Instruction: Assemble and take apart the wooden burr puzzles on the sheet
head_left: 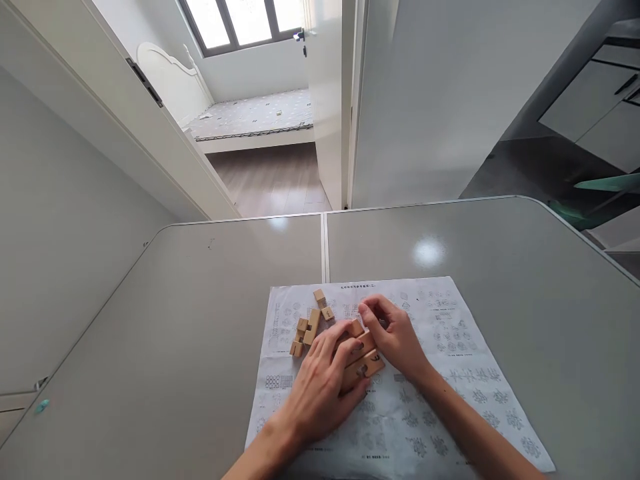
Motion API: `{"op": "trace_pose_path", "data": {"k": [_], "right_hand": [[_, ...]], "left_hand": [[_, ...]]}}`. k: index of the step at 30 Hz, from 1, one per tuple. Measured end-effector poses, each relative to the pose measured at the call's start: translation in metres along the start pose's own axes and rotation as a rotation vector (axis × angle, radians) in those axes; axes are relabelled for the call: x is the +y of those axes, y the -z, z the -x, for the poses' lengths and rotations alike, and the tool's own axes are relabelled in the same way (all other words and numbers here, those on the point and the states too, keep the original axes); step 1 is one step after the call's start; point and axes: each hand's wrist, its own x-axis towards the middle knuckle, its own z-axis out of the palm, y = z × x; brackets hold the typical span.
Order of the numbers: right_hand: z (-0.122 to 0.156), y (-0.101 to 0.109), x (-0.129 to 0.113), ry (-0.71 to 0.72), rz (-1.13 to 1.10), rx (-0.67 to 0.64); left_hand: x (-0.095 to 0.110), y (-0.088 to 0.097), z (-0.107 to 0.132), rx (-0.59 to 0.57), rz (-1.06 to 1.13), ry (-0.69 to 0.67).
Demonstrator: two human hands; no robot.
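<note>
Three wooden bars (373,363) lie side by side on a printed paper sheet (460,343), at about five o'clock on the table (200,333). From their seven-to-eight o'clock side, the left hand (323,383) drapes over them, its fingers and thumb curved around them in a hold. At two o'clock, the right hand (395,333) curls near their far ends, thumb and forefinger drawn together; whether it grips anything cannot be told. Light, even pressure seems best for keeping the bars aligned, with fingertips clear of the ends. The bars look smooth, pale and square-cut, the nearest bearing a dark mark. At ten o'clock, loose blocks (313,327) show notches and blocky steps. The sheet is thin and faintly creased; the table is glossy grey.
</note>
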Motion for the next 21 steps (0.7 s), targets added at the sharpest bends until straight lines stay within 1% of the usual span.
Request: {"op": "trace_pose_path", "data": {"k": [4, 7, 10, 14, 18, 21], "right_hand": [[-0.002, 0.004, 0.002, 0.021, 0.04, 0.019], [-0.003, 0.005, 0.001, 0.064, 0.083, -0.033], [-0.003, 0.005, -0.001, 0.123, 0.134, -0.107], [-0.003, 0.005, 0.001, 0.204, 0.202, -0.177], [-0.003, 0.008, 0.003, 0.324, 0.274, -0.208], [-0.004, 0.01, 0.004, 0.377, 0.313, -0.229]], "left_hand": [[-0.014, -0.004, -0.019, 0.055, -0.026, 0.03], [-0.024, -0.005, -0.027, 0.094, -0.048, 0.034], [-0.03, -0.006, -0.03, 0.12, -0.066, 0.023], [-0.034, -0.004, -0.029, 0.136, -0.063, 0.011], [-0.036, -0.002, -0.029, 0.145, -0.057, 0.009], [-0.038, 0.0, -0.028, 0.145, -0.051, 0.023]]}}
